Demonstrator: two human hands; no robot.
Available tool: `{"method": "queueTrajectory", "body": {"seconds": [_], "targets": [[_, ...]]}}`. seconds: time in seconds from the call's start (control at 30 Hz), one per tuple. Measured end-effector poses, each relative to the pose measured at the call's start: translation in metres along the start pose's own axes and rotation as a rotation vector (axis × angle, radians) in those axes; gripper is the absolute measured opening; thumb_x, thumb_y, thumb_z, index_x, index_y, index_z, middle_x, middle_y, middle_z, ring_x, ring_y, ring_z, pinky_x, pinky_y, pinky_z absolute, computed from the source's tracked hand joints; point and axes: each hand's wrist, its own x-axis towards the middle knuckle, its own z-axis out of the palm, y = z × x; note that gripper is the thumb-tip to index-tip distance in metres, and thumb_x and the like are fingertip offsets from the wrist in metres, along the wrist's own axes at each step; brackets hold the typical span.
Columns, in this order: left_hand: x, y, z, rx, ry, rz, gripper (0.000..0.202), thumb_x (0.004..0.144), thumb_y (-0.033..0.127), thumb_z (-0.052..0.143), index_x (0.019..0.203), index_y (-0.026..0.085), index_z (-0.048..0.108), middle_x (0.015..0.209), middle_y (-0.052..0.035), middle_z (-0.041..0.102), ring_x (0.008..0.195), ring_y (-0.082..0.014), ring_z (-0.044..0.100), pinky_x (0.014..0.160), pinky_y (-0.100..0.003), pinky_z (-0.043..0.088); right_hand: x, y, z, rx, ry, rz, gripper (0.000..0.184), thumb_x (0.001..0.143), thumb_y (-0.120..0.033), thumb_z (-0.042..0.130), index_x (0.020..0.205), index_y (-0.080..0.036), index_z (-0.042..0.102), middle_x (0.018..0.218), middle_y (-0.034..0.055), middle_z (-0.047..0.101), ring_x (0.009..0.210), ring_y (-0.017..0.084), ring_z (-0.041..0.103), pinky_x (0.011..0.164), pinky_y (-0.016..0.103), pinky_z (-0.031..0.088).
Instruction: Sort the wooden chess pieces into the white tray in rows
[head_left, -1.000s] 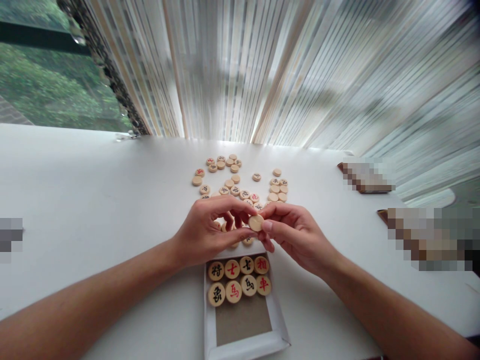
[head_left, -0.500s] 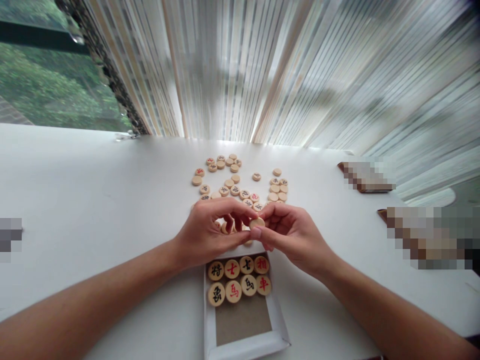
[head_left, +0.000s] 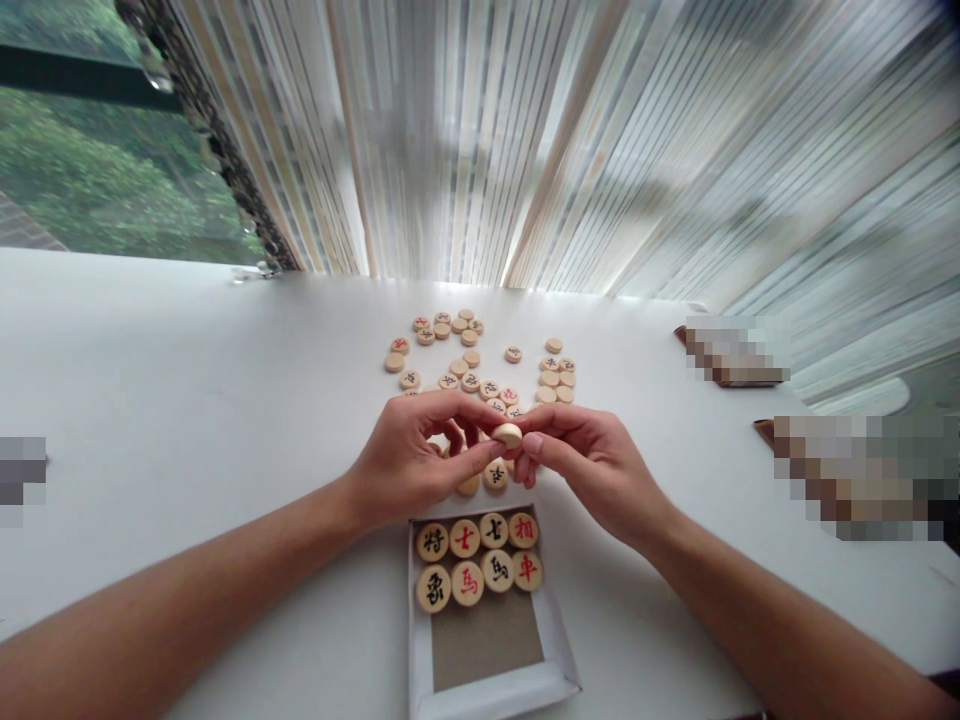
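Note:
A round wooden xiangqi piece (head_left: pixel 508 436) is held up and tilted above the table, its visible face plain. My left hand (head_left: pixel 427 445) pinches it between thumb and index finger. From the other side, my right hand (head_left: pixel 581 450) has its thumb and index finger closed at the piece's right edge. Just below the hands lies an open white box (head_left: pixel 487 682) with a brown bottom. Two rows of xiangqi pieces (head_left: pixel 466 584), red and black characters facing up, fill its far part. Loose pieces (head_left: pixel 495 474) lie partly hidden behind my fingers.
Farther back, several more pieces (head_left: pixel 470 380) are scattered on the white table (head_left: pixel 225 400), some face down. A small block of pieces (head_left: pixel 548 379) lies to the right. Blurred-out objects (head_left: pixel 847 475) stand at the right edge. Beyond the table hangs a striped curtain (head_left: pixel 450 150).
The held piece has tilted and shifted slightly left in my fingers. My right thumb has drawn back from its face to its edge. The pieces in the box have not moved.

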Motion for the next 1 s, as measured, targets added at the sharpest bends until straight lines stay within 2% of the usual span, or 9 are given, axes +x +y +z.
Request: {"method": "queueTrajectory", "body": {"seconds": [0.1, 0.3, 0.43, 0.57, 0.7, 0.83, 1.0], "targets": [[0.001, -0.002, -0.002, 0.054, 0.007, 0.072, 0.008, 0.086, 0.015, 0.083, 0.093, 0.013, 0.081, 0.085, -0.0081, 0.079, 0.069, -0.0129, 0.069, 0.059, -0.022, 0.058, 0.0, 0.001, -0.002, -0.049, 0.016, -0.044, 0.02, 0.092, -0.037, 0.085, 0.099, -0.018, 0.085, 0.072, 0.0038, 0.078, 0.064, 0.014, 0.073, 0.062, 0.025, 0.062], [0.002, -0.004, -0.005, 0.191, 0.026, 0.289, 0.007, 0.088, 0.011, 0.083, 0.091, 0.017, 0.083, 0.093, -0.0068, 0.078, 0.076, -0.0131, 0.073, 0.06, -0.02, 0.059, 0.0, 0.004, -0.003, -0.157, 0.015, -0.094, 0.029, 0.084, -0.035, 0.092, 0.107, -0.019, 0.085, 0.094, 0.0092, 0.084, 0.081, 0.021, 0.079, 0.074, 0.032, 0.068], [0.002, -0.006, -0.007, 0.246, 0.007, 0.377, 0.008, 0.09, 0.012, 0.082, 0.092, 0.019, 0.083, 0.093, -0.0058, 0.077, 0.079, -0.0139, 0.074, 0.065, -0.022, 0.062, 0.0, 0.004, -0.005, -0.238, -0.019, -0.138, 0.03, 0.086, -0.035, 0.09, 0.11, -0.018, 0.084, 0.093, 0.0099, 0.084, 0.08, 0.022, 0.078, 0.069, 0.032, 0.067], [0.001, -0.007, -0.008, 0.295, -0.037, 0.425, 0.007, 0.092, 0.012, 0.08, 0.093, 0.019, 0.082, 0.094, -0.0068, 0.077, 0.08, -0.0139, 0.075, 0.072, -0.024, 0.063, 0.0, 0.002, -0.009, -0.351, -0.061, -0.177, 0.025, 0.09, -0.034, 0.086, 0.11, -0.018, 0.083, 0.099, 0.0106, 0.083, 0.08, 0.021, 0.076, 0.069, 0.032, 0.065], [0.0, -0.007, -0.008, 0.357, -0.058, 0.453, 0.01, 0.091, 0.01, 0.076, 0.094, 0.019, 0.08, 0.096, -0.0067, 0.078, 0.084, -0.0153, 0.076, 0.076, -0.026, 0.062, -0.001, -0.005, -0.012, -0.515, -0.112, -0.191, 0.018, 0.092, -0.028, 0.082, 0.106, -0.017, 0.081, 0.092, 0.0073, 0.08, 0.076, 0.018, 0.072, 0.071, 0.031, 0.062], [0.0, -0.007, -0.008, 0.352, -0.006, 0.423, 0.021, 0.087, 0.004, 0.07, 0.101, 0.018, 0.079, 0.096, -0.0064, 0.077, 0.079, -0.014, 0.072, 0.068, -0.024, 0.06, -0.003, -0.013, -0.015, -0.577, -0.125, -0.171, 0.018, 0.091, -0.028, 0.082, 0.105, -0.017, 0.079, 0.09, 0.0064, 0.079, 0.076, 0.018, 0.07, 0.071, 0.032, 0.061], [0.002, -0.006, -0.012, 0.363, 0.046, 0.395, 0.025, 0.085, 0.0, 0.063, 0.097, 0.016, 0.079, 0.092, -0.0061, 0.076, 0.075, -0.0133, 0.07, 0.064, -0.022, 0.056, -0.01, -0.026, -0.021, -0.666, -0.164, -0.174, 0.013, 0.091, -0.028, 0.082, 0.099, -0.019, 0.077, 0.086, 0.0043, 0.076, 0.074, 0.017, 0.067, 0.069, 0.03, 0.058]]}}
